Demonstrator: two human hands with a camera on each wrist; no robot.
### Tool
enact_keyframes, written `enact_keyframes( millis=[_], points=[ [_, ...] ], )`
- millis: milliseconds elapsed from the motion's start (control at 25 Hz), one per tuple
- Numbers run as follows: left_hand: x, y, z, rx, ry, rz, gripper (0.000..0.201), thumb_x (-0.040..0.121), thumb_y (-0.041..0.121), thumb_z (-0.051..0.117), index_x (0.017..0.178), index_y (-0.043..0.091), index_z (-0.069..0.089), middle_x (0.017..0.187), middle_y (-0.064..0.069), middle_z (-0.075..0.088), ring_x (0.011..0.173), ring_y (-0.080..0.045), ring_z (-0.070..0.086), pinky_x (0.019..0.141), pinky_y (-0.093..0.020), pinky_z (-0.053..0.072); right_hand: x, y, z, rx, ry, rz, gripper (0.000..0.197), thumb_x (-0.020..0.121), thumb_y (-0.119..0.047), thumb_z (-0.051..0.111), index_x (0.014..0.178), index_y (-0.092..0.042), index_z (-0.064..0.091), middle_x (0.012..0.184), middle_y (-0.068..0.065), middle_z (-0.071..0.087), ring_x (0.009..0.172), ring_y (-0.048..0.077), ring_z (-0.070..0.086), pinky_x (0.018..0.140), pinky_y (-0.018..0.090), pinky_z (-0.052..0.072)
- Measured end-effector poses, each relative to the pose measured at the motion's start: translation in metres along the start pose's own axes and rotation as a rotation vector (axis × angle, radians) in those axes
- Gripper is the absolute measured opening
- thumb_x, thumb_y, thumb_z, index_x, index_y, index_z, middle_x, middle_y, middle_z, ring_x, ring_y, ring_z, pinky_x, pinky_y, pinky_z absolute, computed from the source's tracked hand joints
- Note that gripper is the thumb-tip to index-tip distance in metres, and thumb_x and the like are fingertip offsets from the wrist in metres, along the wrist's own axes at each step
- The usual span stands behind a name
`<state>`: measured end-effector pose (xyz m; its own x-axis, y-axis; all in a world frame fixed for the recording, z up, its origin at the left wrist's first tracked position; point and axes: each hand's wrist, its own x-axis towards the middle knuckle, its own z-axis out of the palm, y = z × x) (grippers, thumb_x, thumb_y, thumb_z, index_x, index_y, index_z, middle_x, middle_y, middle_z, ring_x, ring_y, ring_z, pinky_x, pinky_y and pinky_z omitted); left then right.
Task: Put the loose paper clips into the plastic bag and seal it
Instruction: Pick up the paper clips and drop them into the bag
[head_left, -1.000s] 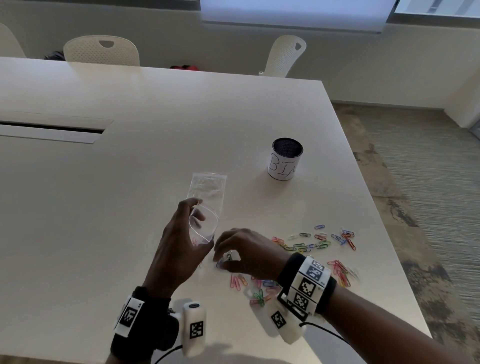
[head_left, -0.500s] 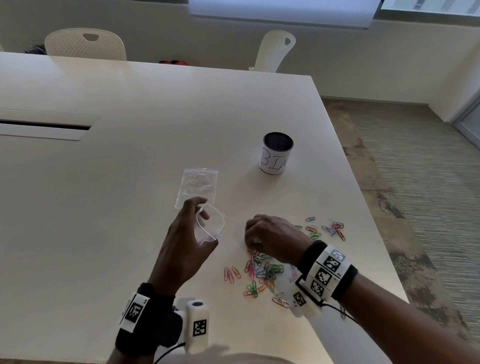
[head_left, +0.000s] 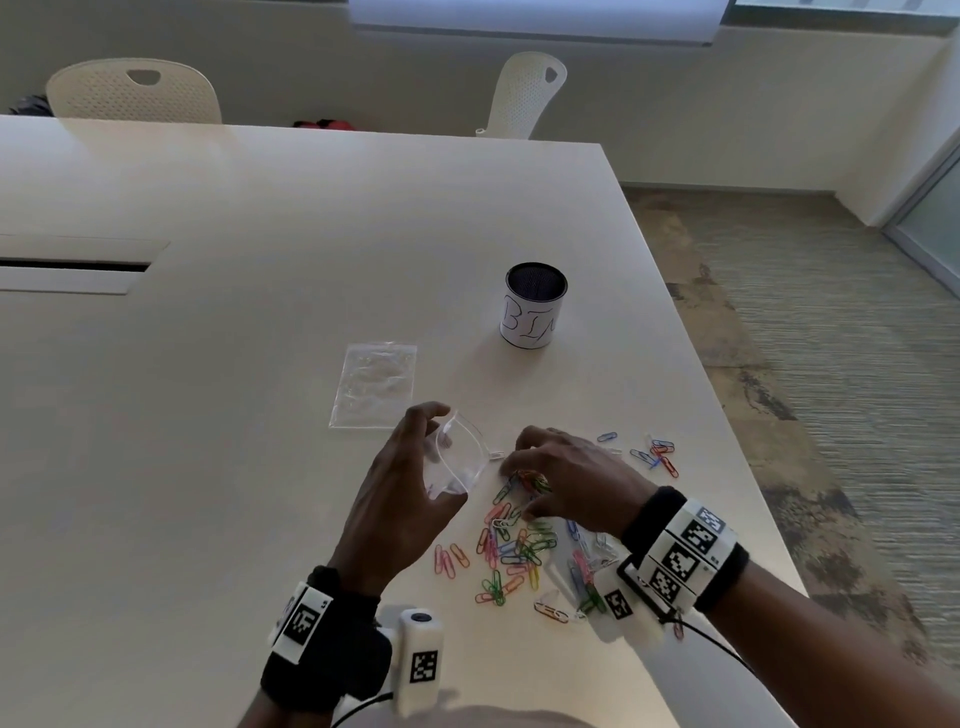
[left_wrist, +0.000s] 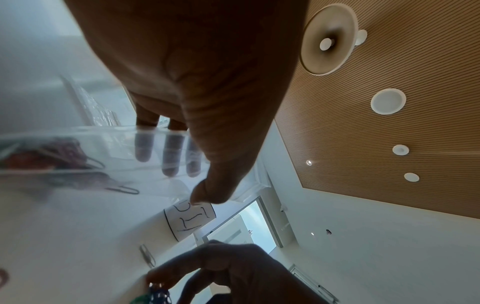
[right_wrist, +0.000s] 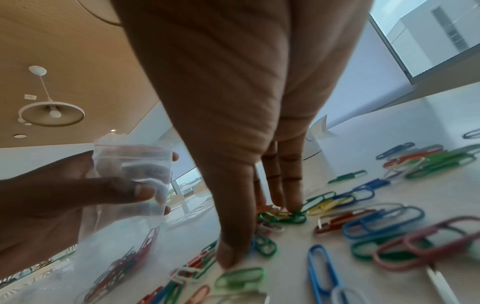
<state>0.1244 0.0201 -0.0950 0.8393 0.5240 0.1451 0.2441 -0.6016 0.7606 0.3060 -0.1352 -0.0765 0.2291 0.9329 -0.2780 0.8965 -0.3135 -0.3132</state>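
Observation:
My left hand (head_left: 436, 452) holds a small clear plastic bag (head_left: 462, 460) just above the table, with the bag's mouth spread open toward the right. Several clips lie inside the bag (right_wrist: 124, 267). To its right, my right hand (head_left: 522, 480) is down on the pile of coloured paper clips (head_left: 514, 551), thumb and fingers pinching a few of them (right_wrist: 283, 216). More loose clips (head_left: 657, 454) are scattered further right. The left wrist view shows my fingers (left_wrist: 168, 156) through the bag (left_wrist: 78, 144).
A second, empty clear bag (head_left: 374, 384) lies flat behind my left hand. A white cup marked BIN (head_left: 535, 306) stands further back. The table's right edge (head_left: 727, 415) runs close to the clips. Two white chairs (head_left: 135, 91) stand at the far side.
My right hand has left the bag's mouth, gone right to the clip pile and closed its fingers on some clips. My left hand has kept holding the bag open.

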Motion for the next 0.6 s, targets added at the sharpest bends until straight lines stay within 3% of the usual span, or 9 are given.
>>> enact_keyframes(
  millis=[200,400,520,600],
  points=[
    [0.004,0.000,0.003,0.013,-0.007,-0.013,0.084,0.077,0.023,0.089,0.143,0.029,0.038,0.120,0.005,0.061,0.109,-0.015,0.061,0.081,-0.024,0.059,0.001,-0.001,0.007,0.050,0.099,-0.021,0.017,0.099,-0.021,0.067,0.115,-0.019,0.073,0.121,-0.001,0.065,0.097,0.013,0.068,0.088,0.027,0.060],
    [0.005,0.002,0.006,0.012,-0.018,-0.030,0.085,0.077,0.022,0.089,0.144,0.031,0.037,0.126,0.002,0.062,0.111,-0.016,0.062,0.083,-0.030,0.062,0.004,-0.002,0.007,0.013,0.130,-0.031,0.017,0.104,-0.020,0.059,0.105,-0.013,0.073,0.110,0.002,0.067,0.088,0.013,0.070,0.079,0.024,0.061],
    [0.005,0.004,0.006,0.005,-0.023,-0.038,0.085,0.077,0.021,0.089,0.144,0.029,0.037,0.126,0.001,0.062,0.112,-0.016,0.061,0.084,-0.031,0.062,0.005,0.003,0.005,0.089,0.149,-0.021,0.012,0.100,-0.016,0.064,0.100,-0.011,0.076,0.107,0.003,0.071,0.087,0.014,0.071,0.079,0.024,0.062],
    [0.004,0.005,0.005,-0.007,-0.025,-0.041,0.084,0.077,0.019,0.089,0.144,0.028,0.038,0.125,0.002,0.061,0.112,-0.016,0.061,0.084,-0.032,0.063,0.004,0.008,0.003,0.165,0.184,0.008,0.008,0.095,-0.011,0.070,0.096,-0.011,0.078,0.101,0.004,0.074,0.083,0.012,0.070,0.076,0.018,0.060]
  ],
)
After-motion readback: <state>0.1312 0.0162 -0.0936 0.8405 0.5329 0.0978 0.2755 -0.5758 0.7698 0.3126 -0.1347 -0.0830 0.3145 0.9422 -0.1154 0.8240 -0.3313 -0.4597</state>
